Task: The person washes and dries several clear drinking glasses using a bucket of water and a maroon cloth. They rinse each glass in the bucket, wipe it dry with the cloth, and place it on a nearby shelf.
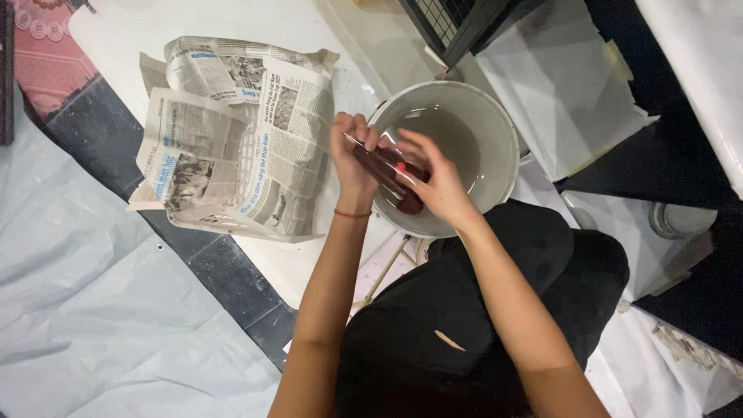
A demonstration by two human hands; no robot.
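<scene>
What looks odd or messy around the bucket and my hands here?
The water in the white bucket looks murky grey. The newspaper lining the white basket lies crumpled and uneven. A pale sliver rests on the black trousers.

bucket (507,147): looking smooth white plastic, holding murky water | basket (248,166): showing white plastic lattice, lined with matt newsprint paper | held dark red piece (391,176): gleaming glossy | floor sheet (85,310): lying as crinkled pale plastic

Dark red bottle (389,175), white bucket (495,116) (murky grey water (453,135)), black-and-white newspaper (255,131)
</scene>
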